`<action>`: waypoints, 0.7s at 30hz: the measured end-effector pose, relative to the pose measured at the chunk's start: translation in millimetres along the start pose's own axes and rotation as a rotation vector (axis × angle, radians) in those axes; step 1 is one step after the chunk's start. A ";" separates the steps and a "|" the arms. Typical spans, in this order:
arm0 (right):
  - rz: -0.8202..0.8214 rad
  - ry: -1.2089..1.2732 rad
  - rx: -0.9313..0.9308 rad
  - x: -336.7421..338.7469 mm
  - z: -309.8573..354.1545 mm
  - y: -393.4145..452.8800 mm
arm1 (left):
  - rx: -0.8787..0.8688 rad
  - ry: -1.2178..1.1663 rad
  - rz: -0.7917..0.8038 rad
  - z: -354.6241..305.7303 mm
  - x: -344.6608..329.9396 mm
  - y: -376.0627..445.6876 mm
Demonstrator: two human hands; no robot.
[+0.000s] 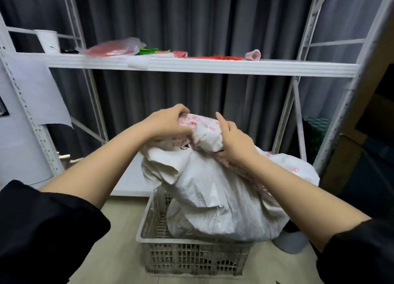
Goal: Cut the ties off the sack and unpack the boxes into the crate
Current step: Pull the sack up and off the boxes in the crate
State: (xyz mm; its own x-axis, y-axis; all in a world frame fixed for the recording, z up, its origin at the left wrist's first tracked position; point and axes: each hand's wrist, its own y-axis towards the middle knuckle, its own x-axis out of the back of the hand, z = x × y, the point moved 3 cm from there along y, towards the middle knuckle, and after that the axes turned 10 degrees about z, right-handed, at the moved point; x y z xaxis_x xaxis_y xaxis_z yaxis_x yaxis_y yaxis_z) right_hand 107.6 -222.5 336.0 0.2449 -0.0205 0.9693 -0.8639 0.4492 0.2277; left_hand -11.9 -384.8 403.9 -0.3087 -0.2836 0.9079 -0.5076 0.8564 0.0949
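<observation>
1. The left hand [168, 121] has its fingers curled into the bunched neck of the sack [213, 185], gripping the printed fabric from the left.
2. The right hand [232, 140] grips the same gathered neck from the right, fingers wrapped round the twisted cloth and the thumb raised along its top.
3. Both forearms are bare and reach forward from black sleeves [42, 230].
4. The sack is white woven material with pink print near the top; it bulges, crumpled, and sits in the crate [191, 260], its body spilling over the crate's right rim.
5. The crate is a pale plastic lattice basket standing on a light floor [119, 251].
6. Behind stands a white metal shelf [202, 66]; on it are a white paper cup [48, 41], a clear bag with red contents [113, 48] and a pink roll [253, 55].
7. A dark grey curtain [191, 17] hangs behind the shelf.
</observation>
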 end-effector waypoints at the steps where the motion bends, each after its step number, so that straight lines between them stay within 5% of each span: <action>1: -0.031 0.045 -0.039 -1.7 -8.1 -0.3 | -0.032 -0.157 0.099 0.4 1.1 -5.3; 3: -0.124 0.089 -0.082 1.5 -22.5 -3.1 | -0.056 -0.313 0.273 9.3 2.2 -12.8; 7: -0.157 0.219 -0.046 14.2 -39.8 -7.0 | -0.098 -0.111 0.375 20.4 -25.5 -17.9; 12: -0.073 0.551 0.053 30.4 -41.8 -9.7 | -0.244 0.146 0.077 5.2 -67.3 -3.4; 21: 0.077 0.631 0.243 48.7 -6.7 -5.6 | -0.122 -0.071 -0.441 -12.5 -75.8 7.1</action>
State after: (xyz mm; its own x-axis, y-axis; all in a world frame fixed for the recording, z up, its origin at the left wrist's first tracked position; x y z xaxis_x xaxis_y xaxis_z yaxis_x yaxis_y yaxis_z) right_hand 127.3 -220.0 381.4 0.3247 0.5618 0.7609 -0.9455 0.2136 0.2458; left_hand 18.0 -351.9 340.9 -0.1410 -0.6575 0.7401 -0.5055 0.6906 0.5172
